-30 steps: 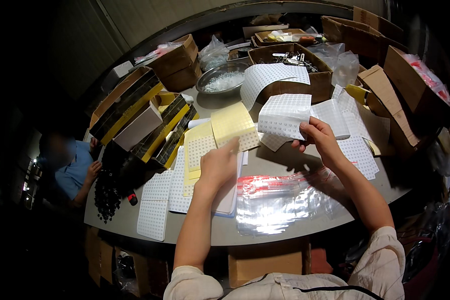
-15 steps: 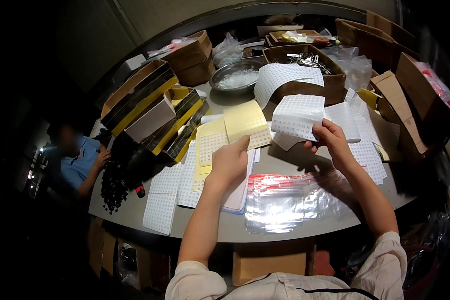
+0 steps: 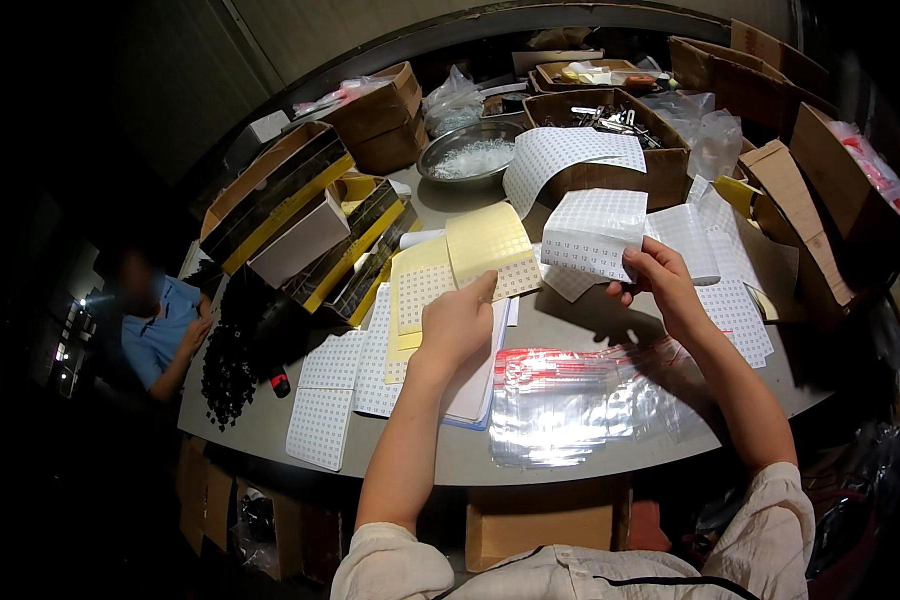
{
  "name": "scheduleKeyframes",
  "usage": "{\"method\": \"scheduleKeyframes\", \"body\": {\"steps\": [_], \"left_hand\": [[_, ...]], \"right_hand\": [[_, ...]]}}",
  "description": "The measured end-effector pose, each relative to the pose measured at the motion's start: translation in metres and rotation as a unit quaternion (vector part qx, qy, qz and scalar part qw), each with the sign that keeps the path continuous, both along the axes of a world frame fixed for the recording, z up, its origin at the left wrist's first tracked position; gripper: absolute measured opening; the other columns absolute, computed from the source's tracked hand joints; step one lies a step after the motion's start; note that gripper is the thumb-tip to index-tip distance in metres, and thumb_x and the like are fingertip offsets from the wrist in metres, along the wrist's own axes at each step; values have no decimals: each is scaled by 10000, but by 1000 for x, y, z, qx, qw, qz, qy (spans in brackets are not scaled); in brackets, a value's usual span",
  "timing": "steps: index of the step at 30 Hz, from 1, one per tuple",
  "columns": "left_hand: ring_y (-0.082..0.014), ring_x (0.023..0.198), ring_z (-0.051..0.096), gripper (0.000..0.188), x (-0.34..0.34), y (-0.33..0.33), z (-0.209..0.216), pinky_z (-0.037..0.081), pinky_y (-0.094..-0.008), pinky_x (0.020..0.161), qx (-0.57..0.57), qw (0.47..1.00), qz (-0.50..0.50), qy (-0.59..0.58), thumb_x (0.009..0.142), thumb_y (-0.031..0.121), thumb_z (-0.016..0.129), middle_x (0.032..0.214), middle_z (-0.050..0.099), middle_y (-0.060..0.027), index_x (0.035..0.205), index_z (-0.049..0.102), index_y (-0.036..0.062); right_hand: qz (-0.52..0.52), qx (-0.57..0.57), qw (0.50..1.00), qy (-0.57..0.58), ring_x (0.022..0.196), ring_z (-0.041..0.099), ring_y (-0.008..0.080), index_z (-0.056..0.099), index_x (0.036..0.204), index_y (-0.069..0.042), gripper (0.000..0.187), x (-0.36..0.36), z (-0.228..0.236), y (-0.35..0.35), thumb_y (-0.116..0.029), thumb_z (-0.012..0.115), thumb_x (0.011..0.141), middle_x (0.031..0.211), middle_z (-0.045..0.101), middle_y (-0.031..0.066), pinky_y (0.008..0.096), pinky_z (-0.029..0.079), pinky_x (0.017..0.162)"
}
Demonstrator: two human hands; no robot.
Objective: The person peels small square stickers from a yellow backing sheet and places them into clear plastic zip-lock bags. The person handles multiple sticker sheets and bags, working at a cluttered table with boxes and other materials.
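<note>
My right hand [image 3: 662, 277] is closed on the right edge of a white label sheet [image 3: 595, 235], its thumb on top. That sheet is raised above the table, and its upper part bends back. My left hand [image 3: 457, 320] is curled, its forefinger at the lower edge of a yellowish label sheet [image 3: 490, 245] that arches upward; the thumb is mostly hidden. More yellow label sheets [image 3: 422, 290] lie under and beside this hand. Beneath them are white label sheets [image 3: 374, 350] and a blue-edged pad [image 3: 475, 405]. Clear zip bags with red strips [image 3: 550, 410] lie between my forearms.
Behind are a metal bowl [image 3: 470, 160] of clear small pieces and a cardboard box [image 3: 675, 160] of metal parts. Yellow-striped boxes [image 3: 290, 200] stand left, near a heap of small black pieces [image 3: 230, 370]. A person in blue [image 3: 160, 330] sits at far left. Cardboard boxes [image 3: 840, 190] line the right.
My hands and the sheets keep nearly the same places. At far left, the other person's hand has shifted slightly away from the black pieces.
</note>
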State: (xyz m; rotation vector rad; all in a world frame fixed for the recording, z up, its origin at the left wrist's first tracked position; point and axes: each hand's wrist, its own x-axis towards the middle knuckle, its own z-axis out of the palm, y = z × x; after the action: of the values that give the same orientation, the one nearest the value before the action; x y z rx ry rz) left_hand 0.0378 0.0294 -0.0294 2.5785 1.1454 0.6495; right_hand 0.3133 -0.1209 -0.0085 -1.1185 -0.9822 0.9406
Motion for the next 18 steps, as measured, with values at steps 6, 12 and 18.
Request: {"method": "scheduleKeyframes", "body": {"steps": [6,12,18], "left_hand": [[-352,719,684,473,-1,-1,0,531,-454,746,1,1000,0,-10,861,137,543,735,686,-176,1308,680,207],[-351,720,681,474,0,-7,8,534,-452,760,0,1000,4,-7,869,129,542,750,692,-179,1317,684,198],[-367,723,677,431,16,-34,23,542,-440,769,-116,988,-32,-97,918,141,535,794,716,-181,1322,684,129]], "right_hand": [[1,-1,1000,-2,782,698,163,605,1239,36,353,0,-2,1,-242,529,1034,1060,690,120,267,550,628],[6,0,1000,-4,778,704,157,607,1242,19,364,1,-4,1,-273,550,1031,1027,682,92,264,543,630],[-1,-6,1000,3,771,701,165,613,1190,16,302,8,-14,7,-237,548,1040,914,640,67,264,545,614]]}}
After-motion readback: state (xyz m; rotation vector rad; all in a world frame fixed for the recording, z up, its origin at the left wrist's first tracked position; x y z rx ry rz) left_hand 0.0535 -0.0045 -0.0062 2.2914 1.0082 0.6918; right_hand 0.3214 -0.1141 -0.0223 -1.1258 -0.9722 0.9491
